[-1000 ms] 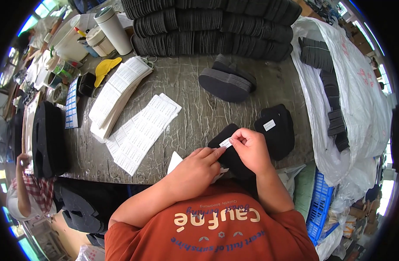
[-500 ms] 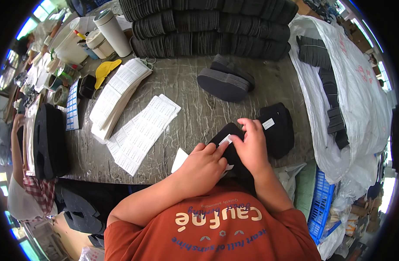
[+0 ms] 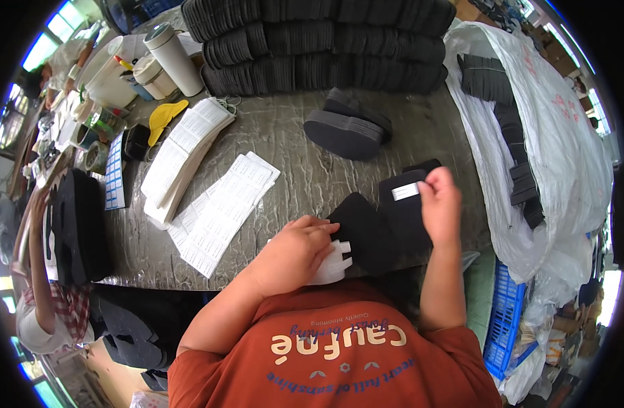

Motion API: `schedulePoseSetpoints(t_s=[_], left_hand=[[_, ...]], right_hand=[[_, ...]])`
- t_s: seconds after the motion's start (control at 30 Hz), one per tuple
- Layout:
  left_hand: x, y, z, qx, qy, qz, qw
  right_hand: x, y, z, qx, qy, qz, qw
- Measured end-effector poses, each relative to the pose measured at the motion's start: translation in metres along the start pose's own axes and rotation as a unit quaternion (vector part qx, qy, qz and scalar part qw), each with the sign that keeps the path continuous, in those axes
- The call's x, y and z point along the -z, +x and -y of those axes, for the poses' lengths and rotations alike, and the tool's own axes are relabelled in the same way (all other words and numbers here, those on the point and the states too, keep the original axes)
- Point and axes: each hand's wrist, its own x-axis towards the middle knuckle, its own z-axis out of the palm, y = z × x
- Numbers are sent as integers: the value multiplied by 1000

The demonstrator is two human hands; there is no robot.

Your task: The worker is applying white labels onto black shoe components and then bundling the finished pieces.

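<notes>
You are closing the thumb and fingers of your right hand [image 3: 441,204] together at the upper right edge of a flat black foam-like pad with rounded ends [image 3: 404,221], seemingly clamping that edge. A small white rectangular label [image 3: 404,192] is lying flat on it, just left of those fingertips. Another dark pad [image 3: 426,165] is peeking out just beyond them, mostly hidden. Your left hand [image 3: 297,248] is curling its fingers over a white paper piece with a notched edge [image 3: 331,266], which is sticking out to their right. Just right of the left fingers, between your hands, a matching plain black pad [image 3: 358,228] is lying without a label on its visible face. So labelling is showing as done on one pad, while the neighbouring pad is remaining bare. Beyond the left fingers, fanned white printed sheets [image 3: 223,211] and a thick curved stack of white printed sheets [image 3: 183,146] are resting on the dark, wrinkle-surfaced counter [image 3: 271,129]. Farther beyond both hands, a small pile of black rounded pads [image 3: 346,134] and tall packed rows of black pads [image 3: 325,71] are sitting, with no labels visible.
</notes>
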Motion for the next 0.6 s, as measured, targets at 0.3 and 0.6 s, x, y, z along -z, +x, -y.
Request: schedulePoseSetpoints(t_s=[0.3, 0.6], left_hand=[[13, 9, -16, 141, -4, -43, 989], [-1, -7, -19, -30, 105, 79, 991]], right_hand=[[-21, -59, 62, -24, 249, 308, 918], [-36, -30, 48, -16, 161, 222, 962]])
